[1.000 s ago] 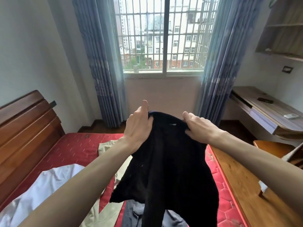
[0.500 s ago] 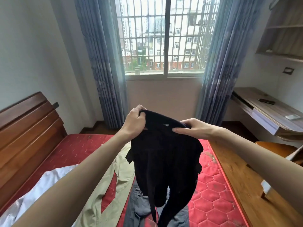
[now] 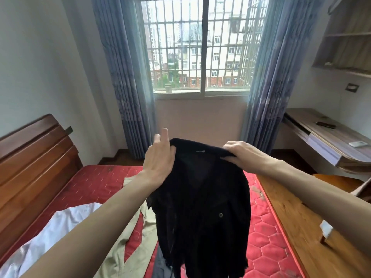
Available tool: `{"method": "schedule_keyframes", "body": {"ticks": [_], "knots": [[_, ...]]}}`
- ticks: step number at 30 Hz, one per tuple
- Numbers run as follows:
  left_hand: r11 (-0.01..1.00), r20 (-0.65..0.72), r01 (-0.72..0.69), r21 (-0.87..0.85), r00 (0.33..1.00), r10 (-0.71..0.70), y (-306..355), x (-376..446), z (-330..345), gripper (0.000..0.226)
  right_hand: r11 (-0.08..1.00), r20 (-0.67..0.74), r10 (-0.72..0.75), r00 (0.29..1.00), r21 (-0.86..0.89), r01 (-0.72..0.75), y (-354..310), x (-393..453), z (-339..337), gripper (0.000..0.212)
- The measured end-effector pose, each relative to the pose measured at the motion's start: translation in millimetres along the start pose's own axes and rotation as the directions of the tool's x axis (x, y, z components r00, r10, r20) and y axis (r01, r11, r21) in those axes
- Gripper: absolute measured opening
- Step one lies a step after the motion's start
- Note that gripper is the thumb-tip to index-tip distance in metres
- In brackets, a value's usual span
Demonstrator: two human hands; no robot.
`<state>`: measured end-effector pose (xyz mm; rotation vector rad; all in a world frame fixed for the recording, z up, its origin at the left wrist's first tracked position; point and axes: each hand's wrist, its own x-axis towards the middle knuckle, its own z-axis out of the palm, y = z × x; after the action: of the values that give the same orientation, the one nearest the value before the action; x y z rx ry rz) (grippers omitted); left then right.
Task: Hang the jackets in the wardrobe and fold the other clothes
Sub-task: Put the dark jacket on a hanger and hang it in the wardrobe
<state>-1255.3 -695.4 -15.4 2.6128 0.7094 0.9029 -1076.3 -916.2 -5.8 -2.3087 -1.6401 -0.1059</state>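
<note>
A black buttoned garment [image 3: 202, 213] hangs in the air in front of me, above the red mattress [image 3: 267, 245]. My left hand [image 3: 160, 157] holds its collar at the left end, thumb and forefinger raised above the cloth. My right hand [image 3: 243, 154] grips the collar's right end, fingers curled over the edge. Beneath it on the mattress lie a beige garment [image 3: 128, 243], a white garment [image 3: 50, 231] at the left and a grey garment [image 3: 160, 267] partly hidden behind the black one.
A dark wooden headboard [image 3: 34, 159] runs along the left. The bed's wooden side rail [image 3: 297, 231] is at the right, with a desk [image 3: 329, 137] and shelves [image 3: 349, 43] beyond. A barred window [image 3: 200, 49] with blue curtains [image 3: 124, 77] faces me.
My hands have drawn apart along the collar, spreading the black garment wider. My left hand went from a closed fist to a looser hold with fingers raised.
</note>
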Motion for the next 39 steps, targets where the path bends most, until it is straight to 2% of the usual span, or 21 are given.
{"method": "schedule_keyframes", "body": {"ticks": [3,5,9,12,15,17,20,22,23,25,26,29,32,33,35,39], "knots": [[0.996,0.049,0.072,0.044,0.996,-0.074,-2.1,0.1,-0.2,0.020,0.997,-0.117,0.046,0.992,-0.049,-0.052,-3.7,1.7,-9.8,0.016],[0.989,0.114,0.146,0.013,0.983,-0.147,-2.6,2.0,-1.2,0.018,0.991,-0.156,0.104,0.982,-0.065,-0.115,-5.9,4.2,-14.4,0.016],[0.939,0.244,0.260,-0.224,0.948,-0.204,1.0,3.0,-4.2,0.021,0.982,-0.238,0.186,0.953,0.017,-0.188,-10.4,4.7,-16.2,0.012],[0.813,0.314,0.351,-0.464,0.924,-0.219,-5.8,8.5,-3.2,0.023,0.985,-0.302,0.173,0.938,0.031,-0.171,-15.4,2.7,-18.1,0.009],[0.620,0.383,0.449,-0.643,0.890,-0.247,-11.9,12.2,0.3,0.012,0.988,-0.362,0.151,0.920,0.027,-0.152,-18.9,3.2,-24.2,0.009],[0.527,0.404,0.490,-0.695,0.872,-0.278,-13.3,12.5,3.0,0.009,0.990,-0.387,0.142,0.911,0.031,-0.140,-19.7,4.4,-30.4,0.011],[0.489,0.430,0.522,-0.698,0.853,-0.296,-17.2,10.6,8.9,0.013,0.993,-0.379,0.098,0.920,-0.026,-0.117,-23.4,5.1,-38.4,0.015],[0.548,0.429,0.524,-0.652,0.851,-0.304,-21.1,8.5,15.0,0.014,0.993,-0.367,0.056,0.929,-0.079,-0.091,-26.4,4.2,-43.0,0.017],[0.647,0.390,0.488,-0.585,0.870,-0.303,-23.1,7.9,18.5,0.014,0.991,-0.362,0.039,0.932,-0.103,-0.081,-26.4,3.6,-45.4,0.018],[0.883,0.268,0.331,-0.333,0.931,-0.248,-27.0,6.6,22.9,0.017,0.984,-0.342,0.027,0.939,-0.156,-0.086,-21.8,2.5,-50.1,0.015],[0.943,0.222,0.254,-0.215,0.953,-0.206,-28.4,5.7,24.7,0.019,0.977,-0.326,0.029,0.945,-0.192,-0.096,-17.6,2.1,-52.2,0.013],[0.994,0.206,0.108,-0.027,0.974,-0.100,-25.4,5.6,27.4,0.022,0.940,-0.265,0.024,0.964,-0.322,-0.112,-8.2,0.2,-57.9,0.014],[0.975,0.206,-0.017,0.221,0.978,-0.030,-24.3,11.9,29.2,0.030,0.937,-0.238,0.028,0.971,-0.332,-0.109,-1.3,-3.7,-63.8,0.024],[0.971,0.204,-0.037,0.237,0.979,-0.013,-24.4,14.4,28.4,0.034,0.944,-0.236,0.041,0.971,-0.309,-0.116,2.4,-5.9,-66.1,0.025],[0.986,0.198,-0.078,0.148,0.979,0.048,-25.6,18.6,30.1,0.034,0.968,-0.243,0.086,0.966,-0.210,-0.139,11.5,-11.4,-71.4,0.024],[0.991,0.108,-0.113,-0.067,0.987,0.120,-18.4,17.7,35.4,0.018,0.983,-0.214,0.181,0.960,0.043,-0.176,24.8,-21.0,-78.5,0.023]]}}
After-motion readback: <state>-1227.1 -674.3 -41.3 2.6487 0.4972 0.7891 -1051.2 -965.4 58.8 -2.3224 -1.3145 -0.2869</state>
